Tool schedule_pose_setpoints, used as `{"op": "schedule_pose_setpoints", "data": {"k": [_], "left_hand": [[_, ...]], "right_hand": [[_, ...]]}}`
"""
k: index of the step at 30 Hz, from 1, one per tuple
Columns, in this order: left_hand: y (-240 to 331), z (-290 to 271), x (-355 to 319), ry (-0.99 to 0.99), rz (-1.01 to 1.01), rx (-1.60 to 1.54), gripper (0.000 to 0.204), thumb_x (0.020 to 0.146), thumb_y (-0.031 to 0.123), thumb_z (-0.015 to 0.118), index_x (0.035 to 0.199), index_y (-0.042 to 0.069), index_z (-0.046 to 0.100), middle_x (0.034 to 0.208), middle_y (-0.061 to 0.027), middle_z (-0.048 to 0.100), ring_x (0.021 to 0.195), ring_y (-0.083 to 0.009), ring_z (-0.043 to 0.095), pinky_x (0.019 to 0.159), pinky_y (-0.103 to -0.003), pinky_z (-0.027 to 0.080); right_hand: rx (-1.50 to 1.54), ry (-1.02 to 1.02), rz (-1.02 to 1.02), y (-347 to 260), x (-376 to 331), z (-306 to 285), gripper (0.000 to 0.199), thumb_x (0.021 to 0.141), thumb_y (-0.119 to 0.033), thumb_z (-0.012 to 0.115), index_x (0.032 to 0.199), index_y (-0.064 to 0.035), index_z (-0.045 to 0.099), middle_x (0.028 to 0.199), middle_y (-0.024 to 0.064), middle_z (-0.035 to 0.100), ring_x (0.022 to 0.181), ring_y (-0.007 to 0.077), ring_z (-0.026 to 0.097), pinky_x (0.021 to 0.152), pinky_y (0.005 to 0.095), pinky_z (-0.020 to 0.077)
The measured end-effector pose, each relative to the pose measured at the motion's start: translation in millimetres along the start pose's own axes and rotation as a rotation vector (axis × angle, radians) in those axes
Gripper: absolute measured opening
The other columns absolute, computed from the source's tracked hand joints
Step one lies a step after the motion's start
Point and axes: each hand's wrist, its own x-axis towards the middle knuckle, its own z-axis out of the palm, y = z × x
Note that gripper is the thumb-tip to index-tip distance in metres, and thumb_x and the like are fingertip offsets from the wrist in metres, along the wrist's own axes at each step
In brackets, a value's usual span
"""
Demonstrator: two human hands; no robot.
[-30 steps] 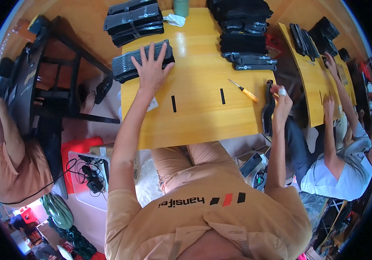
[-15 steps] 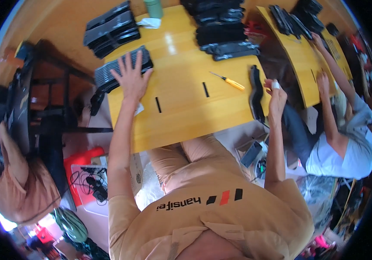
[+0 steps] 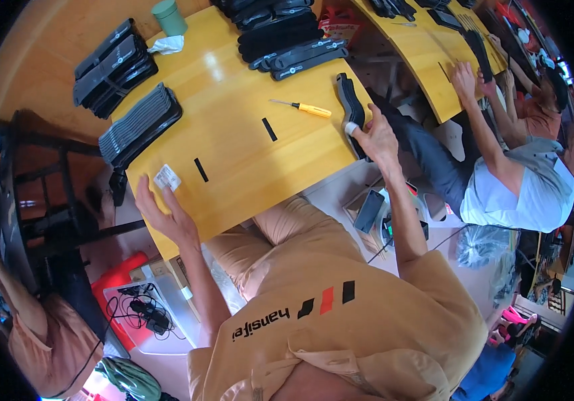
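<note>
My left hand (image 3: 168, 212) is over the table's left front edge, fingers apart and holding nothing. Just beyond its fingertips lies a small white printed label (image 3: 167, 177). At the table's right edge my right hand (image 3: 376, 142) is spread beside a short stack of curved black strips (image 3: 350, 100). Its thumb, with a white wrap at the tip, overlaps the stack's near part; the fingers point away along the outer side. A neat pile of black strips (image 3: 141, 125) sits at the left edge, beyond my left hand. A yellow-handled screwdriver-like tool (image 3: 312, 110) lies between.
Two short black marks (image 3: 269, 129) show on the yellow table (image 3: 227, 180). Tied black bundles (image 3: 116, 67), a green canister (image 3: 169, 19), tissue (image 3: 167, 45) and more black stacks (image 3: 294, 50) stand farther back. A co-worker (image 3: 517, 174) sits at the right-hand table.
My left hand has left the black pile and drawn back to the table's left front edge. My right hand has moved onto the right-hand stack, fingers opening. The view has shifted.
</note>
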Motion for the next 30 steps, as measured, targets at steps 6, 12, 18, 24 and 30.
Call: {"op": "schedule_pose_setpoints", "data": {"k": [6, 12, 18, 24, 30], "left_hand": [[23, -5, -60, 0.018, -0.497, -0.492, 0.031, 0.088, 0.008, 0.047, 0.117, -0.002, 0.045, 0.107, -0.0131, 0.053, 0.089, -0.0183, 0.056, 0.08, -0.029, 0.045], [49, 8, -69, -0.345, -0.641, -0.815, 0.03, 0.089, 0.013, 0.048, 0.116, -0.001, 0.047, 0.099, -0.0111, 0.057, 0.084, -0.0165, 0.058, 0.075, -0.028, 0.047], [112, 23, -64, -0.621, -0.775, -1.166, 0.031, 0.085, 0.016, 0.055, 0.112, 0.001, 0.05, 0.089, -0.0071, 0.059, 0.079, -0.0138, 0.058, 0.071, -0.024, 0.047], [90, 9, -77, -0.672, -0.72, -1.028, 0.026, 0.079, 0.014, 0.063, 0.099, -0.002, 0.054, 0.083, -0.0035, 0.057, 0.076, -0.0076, 0.053, 0.067, -0.022, 0.045], [78, -5, -87, -0.567, -0.688, -0.975, 0.023, 0.081, 0.013, 0.061, 0.097, -0.004, 0.053, 0.082, -0.0028, 0.055, 0.075, -0.0069, 0.05, 0.069, -0.022, 0.044]], "right_hand": [[0.017, -0.082, 0.05, 10, -12, 3, 0.073, 0.062, -0.029, 0.068, 0.123, -0.0007, 0.04, 0.098, 0.0216, 0.058, 0.093, 0.034, 0.057, 0.079, 0.0402, 0.0449], [0.816, -0.129, 0.211, 6, -31, -22, 0.056, 0.063, -0.016, 0.065, 0.115, -0.0011, 0.05, 0.073, 0.0049, 0.056, 0.061, 0.0086, 0.05, 0.053, 0.0236, 0.0392], [0.556, -0.179, -0.421, -69, -101, -27, 0.062, 0.057, -0.012, 0.07, 0.114, -0.0006, 0.049, 0.079, 0.005, 0.043, 0.075, 0.0164, 0.044, 0.067, 0.0256, 0.0385], [0.594, -0.473, -0.536, -92, -139, 5, 0.069, 0.059, -0.011, 0.073, 0.119, -0.0009, 0.042, 0.083, 0.0097, 0.043, 0.077, 0.0221, 0.046, 0.07, 0.0313, 0.0407], [0.889, -0.929, -0.405, -95, -142, 11, 0.069, 0.071, -0.016, 0.068, 0.129, -0.0022, 0.034, 0.105, 0.0152, 0.05, 0.098, 0.0206, 0.05, 0.083, 0.0295, 0.0407]]}}
